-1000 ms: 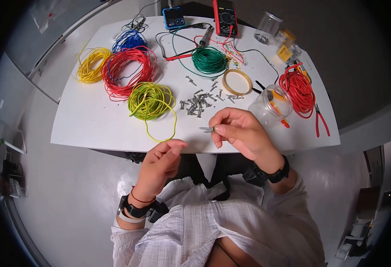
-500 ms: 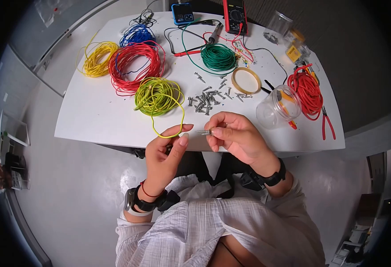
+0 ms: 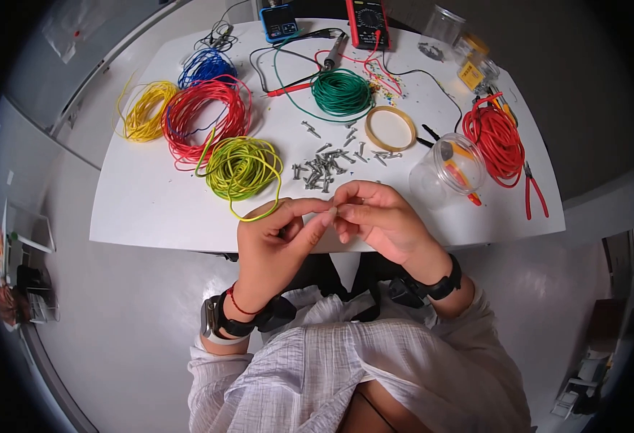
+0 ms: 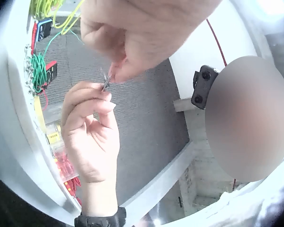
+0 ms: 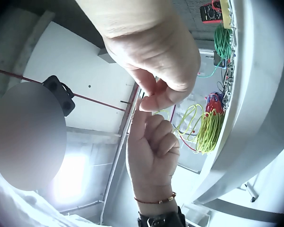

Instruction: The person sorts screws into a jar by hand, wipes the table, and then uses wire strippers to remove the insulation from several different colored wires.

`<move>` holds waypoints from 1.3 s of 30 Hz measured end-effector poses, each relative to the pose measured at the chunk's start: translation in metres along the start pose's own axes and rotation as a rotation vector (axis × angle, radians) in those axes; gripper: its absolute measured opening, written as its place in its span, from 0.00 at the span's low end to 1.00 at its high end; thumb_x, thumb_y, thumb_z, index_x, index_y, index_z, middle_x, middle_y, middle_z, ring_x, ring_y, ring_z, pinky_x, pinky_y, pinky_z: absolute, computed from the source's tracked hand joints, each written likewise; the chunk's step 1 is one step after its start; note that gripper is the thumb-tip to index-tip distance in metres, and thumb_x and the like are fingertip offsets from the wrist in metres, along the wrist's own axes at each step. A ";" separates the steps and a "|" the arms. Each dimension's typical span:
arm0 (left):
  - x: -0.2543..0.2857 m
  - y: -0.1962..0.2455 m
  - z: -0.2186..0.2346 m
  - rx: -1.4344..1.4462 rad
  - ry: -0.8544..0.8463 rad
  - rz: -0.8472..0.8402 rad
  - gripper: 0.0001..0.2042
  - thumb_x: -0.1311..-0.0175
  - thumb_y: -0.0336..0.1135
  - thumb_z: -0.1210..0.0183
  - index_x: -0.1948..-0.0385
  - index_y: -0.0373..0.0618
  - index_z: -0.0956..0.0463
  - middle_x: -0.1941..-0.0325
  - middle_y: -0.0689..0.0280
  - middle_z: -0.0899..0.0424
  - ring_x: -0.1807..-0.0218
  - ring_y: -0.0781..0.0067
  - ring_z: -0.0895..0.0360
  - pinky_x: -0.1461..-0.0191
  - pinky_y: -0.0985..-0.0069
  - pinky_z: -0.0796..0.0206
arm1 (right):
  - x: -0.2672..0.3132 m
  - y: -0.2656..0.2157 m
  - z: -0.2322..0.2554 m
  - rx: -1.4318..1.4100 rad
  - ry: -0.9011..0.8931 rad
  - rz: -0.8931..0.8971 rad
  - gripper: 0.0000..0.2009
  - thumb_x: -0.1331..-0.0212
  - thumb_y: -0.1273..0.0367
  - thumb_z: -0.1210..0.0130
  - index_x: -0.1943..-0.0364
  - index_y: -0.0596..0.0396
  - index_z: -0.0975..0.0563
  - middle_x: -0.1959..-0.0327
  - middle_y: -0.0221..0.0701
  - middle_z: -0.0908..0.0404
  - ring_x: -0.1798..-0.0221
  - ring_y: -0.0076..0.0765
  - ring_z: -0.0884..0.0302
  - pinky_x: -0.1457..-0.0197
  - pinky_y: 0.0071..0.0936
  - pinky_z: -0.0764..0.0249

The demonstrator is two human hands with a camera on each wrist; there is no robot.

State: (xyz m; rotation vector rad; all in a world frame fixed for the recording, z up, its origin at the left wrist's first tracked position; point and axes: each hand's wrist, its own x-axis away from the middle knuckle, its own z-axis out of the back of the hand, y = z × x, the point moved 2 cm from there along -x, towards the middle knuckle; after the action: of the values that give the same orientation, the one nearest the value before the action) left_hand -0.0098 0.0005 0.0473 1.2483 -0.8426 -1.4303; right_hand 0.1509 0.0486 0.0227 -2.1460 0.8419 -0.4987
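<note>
The left hand [image 3: 270,242] and right hand [image 3: 385,224] meet at the table's near edge, thumb and fingers of each pinching a small metal screw [image 4: 106,85] between them; beyond lie a yellow-green wire coil [image 3: 241,169], a clear plastic jar [image 3: 426,177] and loose screws [image 3: 320,172]; farther, a green wire coil [image 3: 342,92]; farthest, a red multimeter [image 3: 369,25].
</note>
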 end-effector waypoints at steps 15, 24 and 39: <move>-0.026 -0.001 -0.005 0.072 0.165 -0.161 0.03 0.46 0.26 0.39 0.72 0.37 0.22 0.75 0.70 0.24 0.75 0.87 0.35 0.72 0.88 0.44 | 0.001 -0.014 0.031 0.360 0.310 0.290 0.06 0.43 0.77 0.51 0.62 0.63 0.29 0.69 0.31 0.26 0.68 0.23 0.26 0.65 0.20 0.26; 0.017 0.012 0.033 -0.172 -0.036 -0.089 0.02 0.51 0.25 0.38 0.77 0.38 0.21 0.84 0.69 0.27 0.83 0.83 0.38 0.79 0.84 0.49 | -0.003 -0.004 0.049 0.518 0.395 0.354 0.04 0.43 0.78 0.51 0.64 0.62 0.29 0.71 0.29 0.26 0.69 0.22 0.27 0.64 0.19 0.28; 0.206 -0.194 0.138 -1.100 -0.373 0.518 0.13 0.53 0.38 0.39 0.64 0.50 0.21 0.82 0.59 0.23 0.75 0.55 0.24 0.73 0.63 0.33 | 0.010 -0.015 0.046 0.991 0.527 0.517 0.06 0.53 0.80 0.49 0.69 0.60 0.26 0.74 0.31 0.24 0.73 0.24 0.25 0.69 0.20 0.28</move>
State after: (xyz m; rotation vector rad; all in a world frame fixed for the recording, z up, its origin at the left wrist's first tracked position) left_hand -0.1798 -0.1672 -0.1588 -0.0693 -0.4145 -1.3610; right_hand 0.1910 0.0723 0.0057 -0.8572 1.0747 -0.9650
